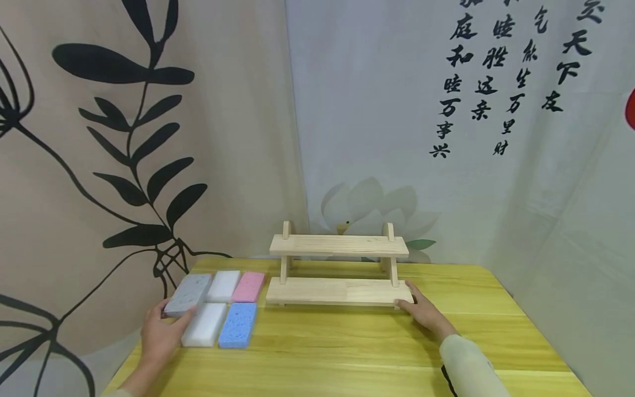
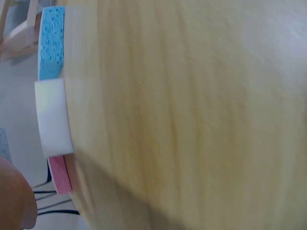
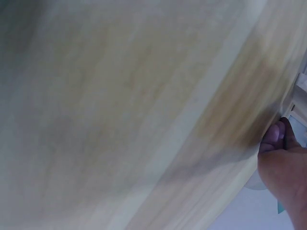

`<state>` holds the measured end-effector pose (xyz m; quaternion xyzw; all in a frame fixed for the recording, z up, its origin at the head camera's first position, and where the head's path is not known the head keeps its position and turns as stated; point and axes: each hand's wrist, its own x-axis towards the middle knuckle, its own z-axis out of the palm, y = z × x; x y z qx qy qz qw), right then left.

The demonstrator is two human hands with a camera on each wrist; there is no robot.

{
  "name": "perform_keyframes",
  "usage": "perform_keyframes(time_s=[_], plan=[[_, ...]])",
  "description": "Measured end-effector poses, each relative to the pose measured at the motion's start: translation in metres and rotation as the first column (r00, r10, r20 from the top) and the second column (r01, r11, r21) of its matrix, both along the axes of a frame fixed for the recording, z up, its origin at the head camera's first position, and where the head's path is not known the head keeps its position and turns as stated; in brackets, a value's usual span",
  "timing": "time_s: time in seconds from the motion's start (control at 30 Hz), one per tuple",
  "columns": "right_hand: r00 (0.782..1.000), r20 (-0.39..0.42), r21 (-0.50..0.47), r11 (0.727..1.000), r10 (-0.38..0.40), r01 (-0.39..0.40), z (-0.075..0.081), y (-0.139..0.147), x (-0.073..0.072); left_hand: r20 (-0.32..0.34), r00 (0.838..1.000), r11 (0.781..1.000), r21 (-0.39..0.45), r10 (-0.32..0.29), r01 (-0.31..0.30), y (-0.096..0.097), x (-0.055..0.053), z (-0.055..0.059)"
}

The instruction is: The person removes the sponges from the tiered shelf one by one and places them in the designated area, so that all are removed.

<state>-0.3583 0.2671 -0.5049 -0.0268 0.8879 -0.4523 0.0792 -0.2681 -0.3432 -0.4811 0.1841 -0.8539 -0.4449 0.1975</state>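
My left hand (image 1: 161, 333) grips a grey sponge (image 1: 188, 294) between thumb and fingers, at the left of a group of sponges. Only an edge of that sponge (image 2: 4, 145) shows in the left wrist view. Beside it are a white sponge (image 1: 223, 285) and a pink sponge (image 1: 248, 287); nearer me lie another white sponge (image 1: 205, 325) and a blue sponge (image 1: 238, 325). With thumb and fingers, my right hand (image 1: 428, 313) holds the right end of the lower board of a two-tier wooden shelf (image 1: 339, 291). In the right wrist view this hand (image 3: 283, 158) hides most of its hold.
The wooden table (image 1: 337, 353) carries the shelf near its back edge. Behind it hangs a curtain (image 1: 367, 110) printed with leaves and black characters. The shelf's upper board (image 1: 339, 246) rests between two upright side pieces.
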Motion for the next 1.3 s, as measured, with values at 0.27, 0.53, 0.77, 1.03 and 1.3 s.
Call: perform_keyframes(time_s=[0.27, 0.53, 0.77, 1.03, 1.3], plan=[[1.000, -0.005, 0.008, 1.000, 0.000, 0.000, 0.000, 0.000, 0.000, 0.037, 0.998, 0.998, 0.024, 0.049, -0.050, -0.012, 0.007, -0.009], [1.000, -0.002, 0.000, 1.000, -0.003, 0.003, -0.001, 0.001, -0.002, 0.056, 0.996, 0.998, 0.004, 0.070, -0.070, -0.018, 0.012, -0.016], [1.000, -0.002, 0.009, 1.000, -0.002, 0.002, 0.000, 0.000, -0.001, 0.059, 0.996, 0.998, -0.001, 0.068, -0.068, -0.024, 0.019, -0.020], [1.000, 0.005, -0.007, 1.000, -0.002, 0.002, 0.001, 0.001, 0.000, 0.117, 0.989, 0.996, 0.019, 0.086, -0.089, -0.028, 0.021, -0.026], [1.000, 0.002, -0.007, 1.000, 0.003, -0.003, 0.001, 0.001, 0.002, 0.148, 0.985, 0.996, 0.017, 0.085, -0.088, -0.032, 0.021, -0.031]])
